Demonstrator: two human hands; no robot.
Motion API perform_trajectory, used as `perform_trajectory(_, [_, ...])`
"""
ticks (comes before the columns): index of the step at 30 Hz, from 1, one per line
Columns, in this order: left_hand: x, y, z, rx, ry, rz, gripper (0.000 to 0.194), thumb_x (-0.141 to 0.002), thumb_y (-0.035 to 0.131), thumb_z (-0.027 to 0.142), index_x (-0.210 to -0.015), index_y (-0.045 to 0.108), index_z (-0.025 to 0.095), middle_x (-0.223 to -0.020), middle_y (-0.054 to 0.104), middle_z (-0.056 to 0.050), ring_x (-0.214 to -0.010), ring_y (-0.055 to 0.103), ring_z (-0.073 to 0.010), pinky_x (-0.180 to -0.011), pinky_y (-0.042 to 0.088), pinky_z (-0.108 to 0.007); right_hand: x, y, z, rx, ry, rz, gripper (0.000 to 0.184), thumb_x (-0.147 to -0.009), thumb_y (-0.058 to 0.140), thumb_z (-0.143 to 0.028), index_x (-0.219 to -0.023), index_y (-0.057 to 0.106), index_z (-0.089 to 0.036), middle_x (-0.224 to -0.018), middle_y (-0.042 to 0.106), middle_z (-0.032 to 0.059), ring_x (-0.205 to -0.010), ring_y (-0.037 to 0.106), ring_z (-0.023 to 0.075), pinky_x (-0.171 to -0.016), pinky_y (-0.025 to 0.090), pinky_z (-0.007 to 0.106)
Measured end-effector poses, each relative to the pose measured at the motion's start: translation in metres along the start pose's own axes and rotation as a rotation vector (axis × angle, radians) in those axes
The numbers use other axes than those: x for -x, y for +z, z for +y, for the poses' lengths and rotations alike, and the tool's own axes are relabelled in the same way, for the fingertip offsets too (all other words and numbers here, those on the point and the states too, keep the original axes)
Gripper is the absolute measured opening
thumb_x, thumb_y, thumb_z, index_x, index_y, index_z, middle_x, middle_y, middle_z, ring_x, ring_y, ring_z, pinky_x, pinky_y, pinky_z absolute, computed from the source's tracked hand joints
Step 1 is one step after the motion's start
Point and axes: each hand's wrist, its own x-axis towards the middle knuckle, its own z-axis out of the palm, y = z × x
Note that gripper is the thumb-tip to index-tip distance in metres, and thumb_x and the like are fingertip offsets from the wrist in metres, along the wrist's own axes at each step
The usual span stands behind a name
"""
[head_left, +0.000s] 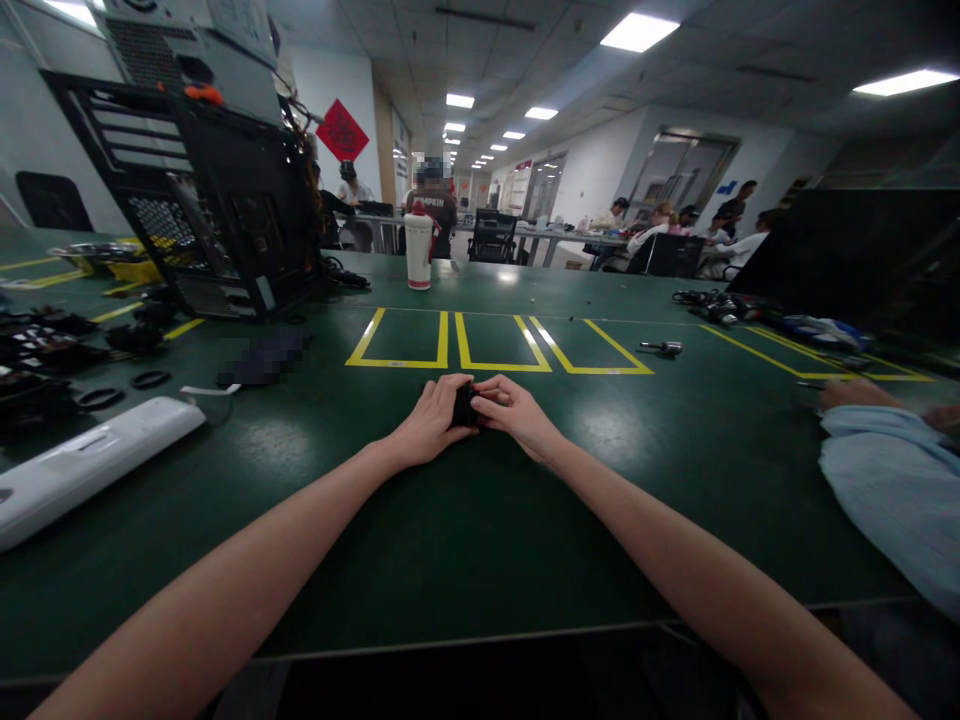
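A small black part point(464, 405), its kind too dark and covered to make out, is held between my hands just above or on the green table point(480, 540). My left hand point(433, 420) is closed round its left side, thumb below and fingers over the top. On the other side my right hand point(516, 412) pinches at the part with thumb and forefinger. Beyond the hands, yellow tape frames point(501, 367) mark the tabletop. A small screwdriver-like metal piece point(661, 348) lies to the right of them.
At left stand an open black computer case point(225, 200), a long white plastic housing point(97, 460) and dark loose parts point(45, 345). A white cup point(419, 250) stands at the back. A co-worker's sleeve point(885, 480) reaches in from the right, near cables point(720, 305) and a dark monitor point(862, 260).
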Motion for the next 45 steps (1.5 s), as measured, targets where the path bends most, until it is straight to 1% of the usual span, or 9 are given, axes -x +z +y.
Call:
perform_trajectory(8, [0.0005,0.003,-0.0031,-0.002,-0.005,0.005,0.061,-0.072,0.058,0.029,-0.121,0.023,0.021,-0.118,0.037,-0.01,-0.102,0.041,-0.0254,-0.085,0.037,-0.042,-0.0009,-0.0018,-0.0005,0.015,0.03,0.0,0.036,-0.065,0.063,-0.029,-0.098,0.053,-0.02,-0.102,0.054,0.005,-0.094,0.053,0.0166,-0.085,0.042,0.038])
perform_trajectory(12, [0.0003,0.0064,-0.0067,-0.027,-0.001,0.013,0.061,-0.071,0.058,0.029,-0.121,0.023,0.02,-0.118,0.037,-0.01,-0.102,0.041,-0.0257,-0.086,0.036,-0.042,-0.0027,-0.0048,0.003,0.062,-0.058,-0.012,0.041,-0.057,0.069,-0.02,-0.095,0.053,-0.02,-0.094,0.056,0.002,-0.092,0.053,0.0151,-0.088,0.039,0.037])
perform_trajectory(17, [-0.0005,0.0069,-0.0067,-0.042,-0.003,0.016,0.06,-0.072,0.058,0.029,-0.12,0.023,0.019,-0.117,0.038,-0.01,-0.103,0.04,-0.0252,-0.088,0.035,-0.042,-0.0024,-0.005,0.005,0.073,-0.053,-0.004,0.043,-0.055,0.071,-0.02,-0.093,0.052,-0.022,-0.092,0.055,0.0011,-0.09,0.052,0.0152,-0.084,0.041,0.036])
perform_trajectory(22, [-0.0004,0.0059,-0.0049,-0.04,-0.009,0.004,0.062,-0.071,0.059,0.031,-0.12,0.023,0.019,-0.118,0.037,-0.01,-0.103,0.04,-0.0248,-0.087,0.035,-0.041,0.0003,-0.0015,0.0006,-0.006,0.019,0.021,0.03,-0.065,0.063,-0.032,-0.092,0.053,-0.023,-0.088,0.055,0.0011,-0.08,0.055,0.0127,-0.075,0.045,0.032])
perform_trajectory(25, [-0.0002,0.0057,-0.0048,-0.046,0.005,0.009,0.061,-0.072,0.058,0.03,-0.12,0.022,0.018,-0.118,0.037,-0.01,-0.103,0.04,-0.0248,-0.088,0.035,-0.041,0.0005,-0.0011,-0.0004,-0.005,0.021,0.018,0.03,-0.065,0.064,-0.031,-0.091,0.054,-0.022,-0.089,0.056,0.0014,-0.077,0.055,0.0119,-0.073,0.046,0.03])
perform_trajectory(33, [0.0005,0.005,-0.0051,-0.027,0.004,0.004,0.061,-0.072,0.058,0.03,-0.12,0.022,0.019,-0.118,0.036,-0.01,-0.103,0.04,-0.0251,-0.088,0.035,-0.042,-0.0019,-0.0061,0.0014,0.051,-0.027,-0.021,0.039,-0.06,0.067,-0.022,-0.097,0.054,-0.02,-0.099,0.055,0.0036,-0.094,0.053,0.0159,-0.086,0.041,0.037])
perform_trajectory(37, [0.0001,0.0068,-0.0064,-0.023,-0.011,0.01,0.061,-0.072,0.058,0.029,-0.12,0.022,0.02,-0.118,0.037,-0.01,-0.103,0.041,-0.025,-0.087,0.035,-0.042,0.0005,-0.0052,0.0005,0.067,-0.054,-0.025,0.043,-0.055,0.07,-0.017,-0.095,0.051,-0.022,-0.093,0.055,0.0015,-0.093,0.051,0.0161,-0.082,0.043,0.036])
perform_trajectory(42, [-0.0003,0.0068,-0.0055,-0.024,0.003,0.022,0.062,-0.071,0.058,0.031,-0.12,0.022,0.021,-0.117,0.037,-0.009,-0.105,0.04,-0.0256,-0.088,0.034,-0.043,0.0008,-0.0014,0.0009,0.02,-0.016,0.017,0.029,-0.064,0.064,-0.029,-0.089,0.052,-0.022,-0.091,0.055,0.0015,-0.084,0.054,0.0143,-0.077,0.045,0.034])
perform_trajectory(45, [-0.0004,0.0053,-0.0047,-0.037,0.02,0.015,0.061,-0.072,0.058,0.031,-0.12,0.022,0.019,-0.117,0.038,-0.01,-0.105,0.04,-0.025,-0.088,0.035,-0.041,-0.0004,0.0001,0.0008,-0.016,-0.015,0.023,0.025,-0.064,0.064,-0.029,-0.085,0.052,-0.021,-0.091,0.055,0.0013,-0.081,0.055,0.0134,-0.075,0.046,0.033])
